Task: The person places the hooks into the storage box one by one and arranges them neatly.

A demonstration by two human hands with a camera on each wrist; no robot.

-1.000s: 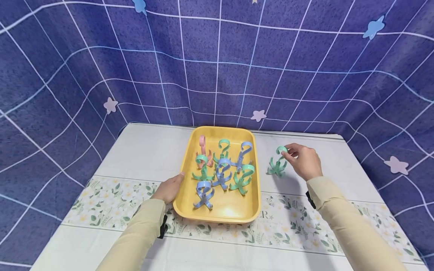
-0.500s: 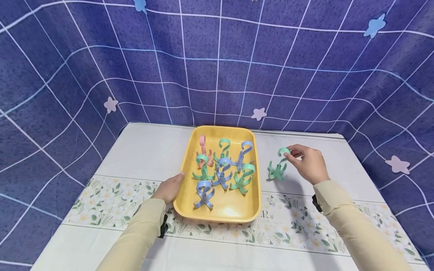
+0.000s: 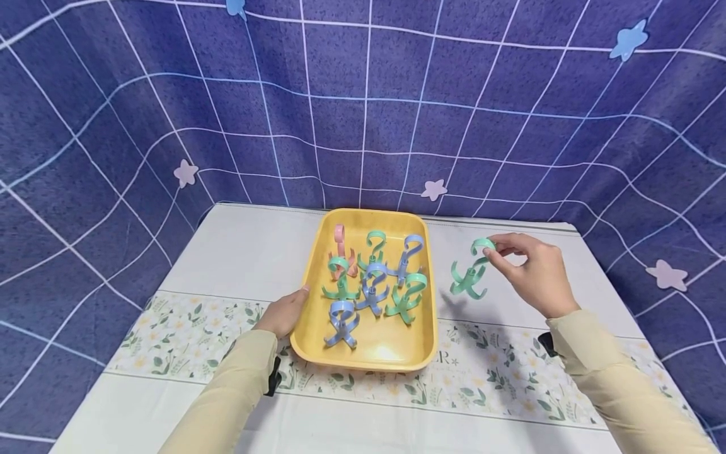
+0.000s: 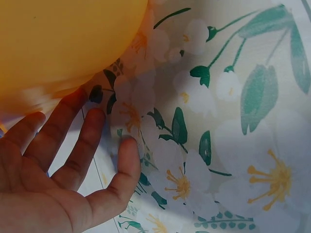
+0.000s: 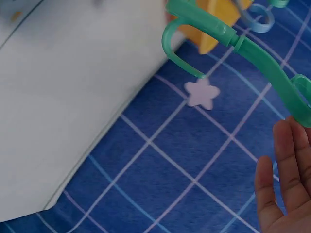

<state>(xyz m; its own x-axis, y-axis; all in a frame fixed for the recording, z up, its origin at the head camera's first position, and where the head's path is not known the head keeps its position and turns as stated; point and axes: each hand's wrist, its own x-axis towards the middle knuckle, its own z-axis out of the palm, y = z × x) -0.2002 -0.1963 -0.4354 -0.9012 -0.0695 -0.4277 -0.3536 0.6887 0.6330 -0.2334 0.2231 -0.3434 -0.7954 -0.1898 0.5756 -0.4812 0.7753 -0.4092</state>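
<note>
My right hand (image 3: 535, 271) pinches the curled top of a green multi-prong hanging hook (image 3: 469, 280), held above the table right of the tray. In the right wrist view the hook's stem (image 5: 265, 63) slants down to my fingertips (image 5: 286, 131). My left hand (image 3: 283, 313) holds the left side of a yellow tray (image 3: 391, 350), thumb at the rim; in the left wrist view its fingers (image 4: 63, 121) reach under the tray's outer wall. Inside stand several similar hooks: a pink hook (image 3: 340, 252), green ones such as the front-right green hook (image 3: 404, 302), and blue ones such as the front blue hook (image 3: 342, 328).
A white table cover (image 3: 249, 252) with a floral band (image 3: 187, 337) lies beneath the tray. Behind and at both sides hangs a blue grid-patterned cloth (image 3: 391, 82) with star shapes, meeting the table's back edge.
My right hand has moved a little right and lifted the green hook off the table; its shadow now lies apart from it. My left hand and the tray stay in place.
</note>
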